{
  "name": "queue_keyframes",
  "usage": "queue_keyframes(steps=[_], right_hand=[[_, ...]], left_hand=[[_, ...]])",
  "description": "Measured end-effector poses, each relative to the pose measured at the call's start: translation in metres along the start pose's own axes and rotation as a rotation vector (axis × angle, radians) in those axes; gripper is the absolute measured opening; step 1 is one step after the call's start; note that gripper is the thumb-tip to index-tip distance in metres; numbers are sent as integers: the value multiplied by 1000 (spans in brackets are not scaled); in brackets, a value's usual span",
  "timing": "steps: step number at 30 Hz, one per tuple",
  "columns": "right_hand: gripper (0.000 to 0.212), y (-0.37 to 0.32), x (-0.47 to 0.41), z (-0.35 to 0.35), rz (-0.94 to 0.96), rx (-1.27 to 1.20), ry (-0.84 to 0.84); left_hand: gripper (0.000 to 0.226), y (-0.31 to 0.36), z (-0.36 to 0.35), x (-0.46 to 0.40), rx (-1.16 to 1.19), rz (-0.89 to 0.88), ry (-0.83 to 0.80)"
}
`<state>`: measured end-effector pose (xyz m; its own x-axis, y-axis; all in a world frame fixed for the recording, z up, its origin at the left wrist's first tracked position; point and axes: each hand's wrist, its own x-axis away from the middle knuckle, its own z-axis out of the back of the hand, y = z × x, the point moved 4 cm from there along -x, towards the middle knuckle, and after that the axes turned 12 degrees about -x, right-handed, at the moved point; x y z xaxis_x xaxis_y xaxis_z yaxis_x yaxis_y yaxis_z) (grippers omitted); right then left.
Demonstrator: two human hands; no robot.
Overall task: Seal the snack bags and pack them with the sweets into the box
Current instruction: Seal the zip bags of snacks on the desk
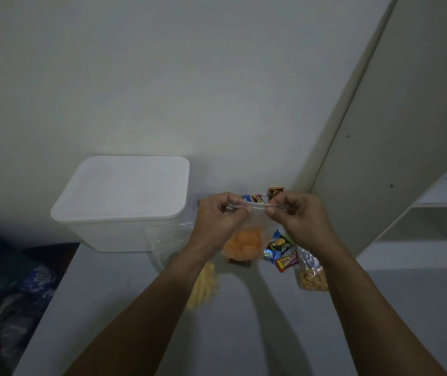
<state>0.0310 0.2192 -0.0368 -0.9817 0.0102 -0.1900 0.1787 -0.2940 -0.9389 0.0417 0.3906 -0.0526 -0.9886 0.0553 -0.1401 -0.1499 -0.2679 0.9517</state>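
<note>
A clear zip bag of orange snacks [244, 244] hangs above the table, held by its top strip. My left hand [218, 217] pinches the left end of the strip and my right hand [297, 215] pinches the right end. A white plastic box [119, 204] with its lid on stands at the back left. On the table lie a bag of yellow sticks [203, 286], a bag of nuts [312, 275], another clear bag [164, 246] partly hidden by my left arm, and several wrapped sweets [279, 251].
The pale table [244, 335] ends on the left, where dark patterned fabric [24, 280] lies below. A white shelf unit [434, 202] stands to the right. More sweets [275, 191] lie against the back wall behind my hands.
</note>
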Motion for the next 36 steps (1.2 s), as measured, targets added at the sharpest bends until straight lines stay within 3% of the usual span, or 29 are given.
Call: queue_keyframes(steps=[8, 21, 25, 27, 30, 33, 36], right_hand=[[8, -1, 3, 6, -48, -161, -11], [14, -1, 2, 12, -82, -115, 22], [14, -2, 0, 9, -73, -97, 20], [13, -2, 0, 10, -67, -105, 38], [13, -1, 1, 11, -38, -130, 70], [14, 2, 1, 5, -28, -134, 51], [13, 4, 2, -1, -11, -138, 23]], left_hand=[[13, 0, 4, 1, 58, 45, 35], [17, -4, 18, 1, 39, 56, 162], [9, -12, 21, 0, 71, 81, 159], [4, -16, 25, 1, 46, 114, 226], [25, -17, 28, 9, -41, 148, 410], [42, -15, 12, 12, -33, 184, 250], [24, -13, 3, 11, 6, 242, 131]])
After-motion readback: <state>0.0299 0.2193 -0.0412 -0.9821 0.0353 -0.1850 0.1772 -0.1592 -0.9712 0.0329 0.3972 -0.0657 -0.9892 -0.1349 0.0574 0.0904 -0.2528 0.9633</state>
